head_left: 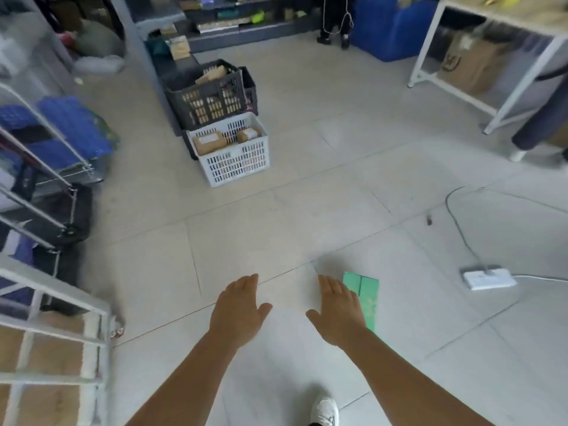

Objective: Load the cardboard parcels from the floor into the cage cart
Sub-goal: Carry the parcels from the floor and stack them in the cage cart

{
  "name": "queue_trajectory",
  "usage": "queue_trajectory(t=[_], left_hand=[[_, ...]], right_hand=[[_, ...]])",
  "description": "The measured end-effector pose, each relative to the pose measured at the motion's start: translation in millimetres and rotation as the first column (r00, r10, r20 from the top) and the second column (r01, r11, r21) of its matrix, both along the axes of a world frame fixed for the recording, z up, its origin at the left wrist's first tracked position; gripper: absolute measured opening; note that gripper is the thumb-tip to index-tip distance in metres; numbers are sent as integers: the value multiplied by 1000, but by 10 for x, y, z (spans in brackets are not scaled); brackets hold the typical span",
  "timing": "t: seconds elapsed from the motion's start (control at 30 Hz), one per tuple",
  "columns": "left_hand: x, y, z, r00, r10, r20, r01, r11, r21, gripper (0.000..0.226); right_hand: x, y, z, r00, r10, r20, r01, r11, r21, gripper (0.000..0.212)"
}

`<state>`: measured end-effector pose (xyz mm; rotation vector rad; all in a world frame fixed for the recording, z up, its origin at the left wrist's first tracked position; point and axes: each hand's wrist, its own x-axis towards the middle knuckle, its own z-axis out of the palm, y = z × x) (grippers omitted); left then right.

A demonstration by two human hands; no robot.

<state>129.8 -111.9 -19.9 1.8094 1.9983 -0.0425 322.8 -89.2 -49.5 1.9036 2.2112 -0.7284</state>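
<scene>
Nearest the camera, a white shoe is planted on the tiled floor, and both bare forearms are stretched forward over it. The left hand is held flat with fingers straight and together, thumb spread, and nothing is gripped; the right hand is held the same way, empty, palm down. Just beside and partly under the right hand a flat green box lies on the floor; whether it is touched cannot be told, and it may not count as a parcel. At the lower left the white-barred cart is seen, with brown cardboard already showing behind its bars, so some loading is judged done. The step in hand is judged to be the reach for another item between loads, with nothing yet carried. Farther off, a white power strip and its cable lie to the right, a tripping risk to be avoided. Beyond, a white crate holds two brown parcels, and a dark crate behind it holds more. Shelving and a white table stand at the far side. Next, a stoop is called for, both hands closed on the sides of an item, then a turn left toward the cart.
</scene>
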Motion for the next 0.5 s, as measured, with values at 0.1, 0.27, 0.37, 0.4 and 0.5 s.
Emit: queue_trajectory(t=[0.1, 0.27, 0.37, 0.4, 0.5], left_hand=[[356, 346, -165, 998, -65, 18, 65, 997, -30, 69], [925, 785, -591, 986, -160, 55, 166, 980, -114, 69], [1198, 982, -941, 976, -192, 100, 207, 962, -176, 70], [1276, 1042, -1065, 974, -198, 111, 216, 957, -193, 70], [1478, 1235, -1487, 968, -217, 123, 240, 944, -228, 72]], right_hand=[[452, 177, -136, 994, -113, 8, 113, 993, -24, 76], [1017, 384, -541, 958, -287, 27, 288, 954, -85, 77], [1236, 485, -866, 920, -391, 23, 391, 913, -116, 79], [1289, 515, -979, 905, -424, 19, 423, 897, -127, 80], [1430, 596, -1336, 855, -518, 8, 513, 843, -163, 82]])
